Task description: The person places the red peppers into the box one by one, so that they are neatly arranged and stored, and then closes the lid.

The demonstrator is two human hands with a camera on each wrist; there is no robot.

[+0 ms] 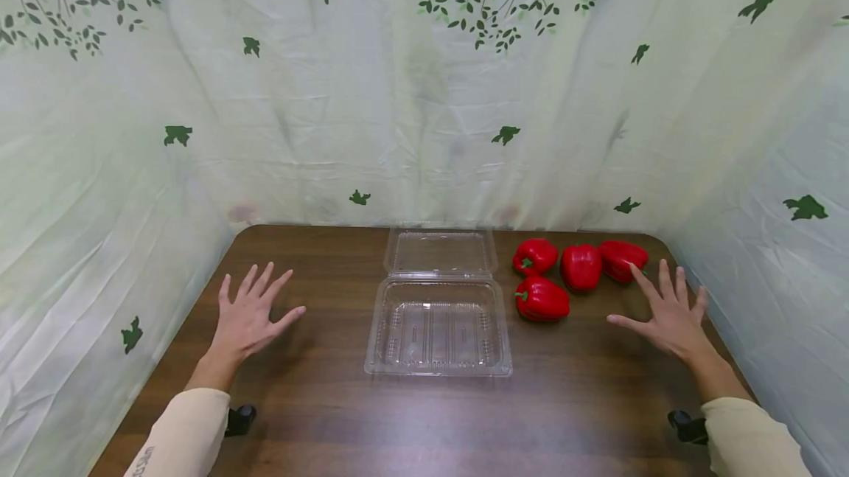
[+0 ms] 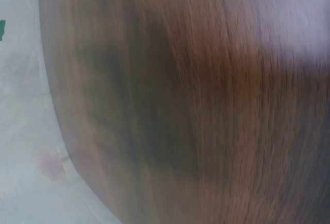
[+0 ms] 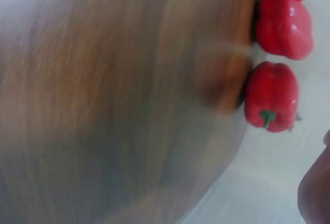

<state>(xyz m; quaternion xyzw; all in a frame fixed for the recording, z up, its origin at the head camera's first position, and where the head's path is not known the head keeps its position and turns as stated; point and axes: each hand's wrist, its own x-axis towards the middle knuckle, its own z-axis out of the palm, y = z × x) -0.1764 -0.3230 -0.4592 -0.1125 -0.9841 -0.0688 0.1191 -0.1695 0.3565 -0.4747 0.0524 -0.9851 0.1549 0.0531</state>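
My left hand (image 1: 247, 317), fingers spread, is over the left side of the wooden table and holds nothing. On the right, my right hand (image 1: 671, 315) is also spread and holds nothing; its index fingertip overlaps the edge of the rightmost red bell pepper (image 1: 622, 260) in the head view, and contact cannot be told. Beside that one lie more red bell peppers: one upright-looking (image 1: 581, 267), one at the back (image 1: 535, 256) and one in front (image 1: 542, 298). A clear plastic clamshell box (image 1: 438, 368) stands mid-table with its lid (image 1: 441, 253) folded back. In the right wrist view a bell pepper (image 3: 271, 95) shows its green stem.
The brown wooden table (image 1: 424, 425) has rounded far corners. A pale curtain (image 1: 424, 93) with leaf prints hangs behind it and along both sides. Dark wrist devices show below each hand, the left one (image 1: 240, 420) and the right one (image 1: 687, 427).
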